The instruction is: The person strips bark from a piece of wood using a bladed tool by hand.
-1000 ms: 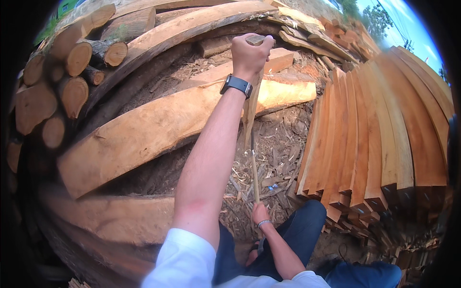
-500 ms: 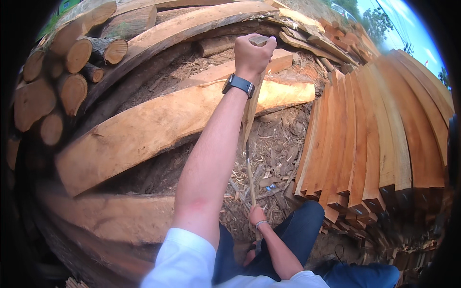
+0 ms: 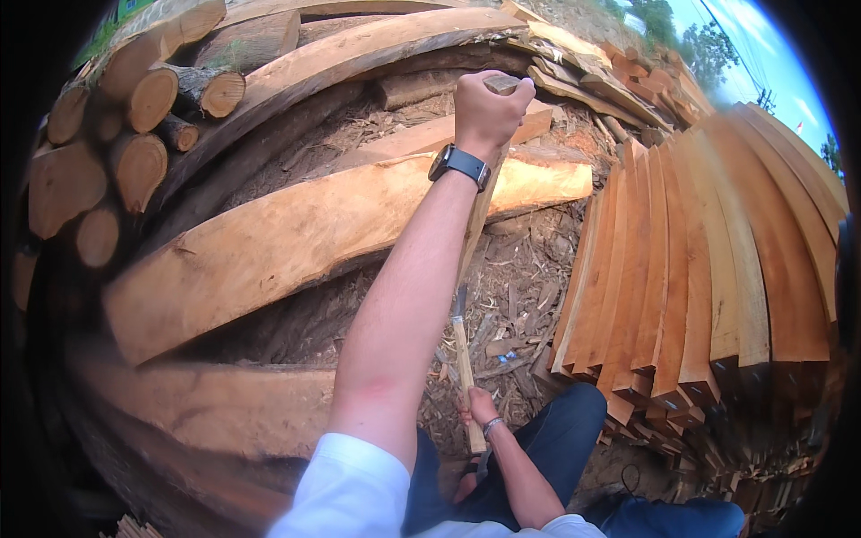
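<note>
The left hand (image 3: 489, 108), a watch (image 3: 459, 165) on its wrist, grips the top end of a long thin wooden strip (image 3: 475, 229) held upright. The right hand (image 3: 478, 408) grips a tool with a wooden handle (image 3: 464, 363) against the strip lower down. Sawn slabs (image 3: 296, 238) lie behind, logs (image 3: 134, 99) to the left, stacked planks (image 3: 700, 269) to the right.

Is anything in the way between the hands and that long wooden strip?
Nothing visible. The left hand already grips the top of the long wooden strip, and the right hand holds it lower down, above the wood chips.
</note>
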`<act>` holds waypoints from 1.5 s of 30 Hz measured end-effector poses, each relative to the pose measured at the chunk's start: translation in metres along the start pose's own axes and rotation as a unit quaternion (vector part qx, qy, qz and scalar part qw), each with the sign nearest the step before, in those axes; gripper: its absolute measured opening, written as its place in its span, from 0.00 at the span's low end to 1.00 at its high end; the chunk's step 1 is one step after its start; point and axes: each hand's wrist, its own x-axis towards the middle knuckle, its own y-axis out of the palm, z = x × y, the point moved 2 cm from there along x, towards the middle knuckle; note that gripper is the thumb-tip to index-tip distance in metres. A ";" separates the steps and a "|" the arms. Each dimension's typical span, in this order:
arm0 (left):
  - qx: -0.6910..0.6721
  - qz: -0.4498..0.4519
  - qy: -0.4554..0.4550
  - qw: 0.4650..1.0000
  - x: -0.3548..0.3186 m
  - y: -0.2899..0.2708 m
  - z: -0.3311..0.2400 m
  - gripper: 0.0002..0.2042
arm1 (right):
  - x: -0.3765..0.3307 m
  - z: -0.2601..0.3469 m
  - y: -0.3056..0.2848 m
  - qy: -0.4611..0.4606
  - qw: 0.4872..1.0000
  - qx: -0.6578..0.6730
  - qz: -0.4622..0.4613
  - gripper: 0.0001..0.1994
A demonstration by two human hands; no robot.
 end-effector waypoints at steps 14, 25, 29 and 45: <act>0.019 -0.015 0.018 1.000 -0.001 0.005 0.000 0.13 | 0.009 -0.011 -0.014 -0.236 0.768 -0.561 -0.199 0.15; 0.022 -0.025 -0.036 0.999 0.000 -0.017 0.002 0.13 | -0.015 0.002 0.021 -0.029 0.996 -0.074 -0.032 0.16; 0.036 -0.031 0.036 0.998 0.004 -0.009 0.007 0.13 | -0.016 0.009 0.019 -0.006 1.000 0.000 0.013 0.16; 0.051 -0.040 0.006 0.998 0.004 -0.016 0.005 0.13 | -0.010 -0.014 0.009 -0.095 0.821 -0.537 -0.172 0.20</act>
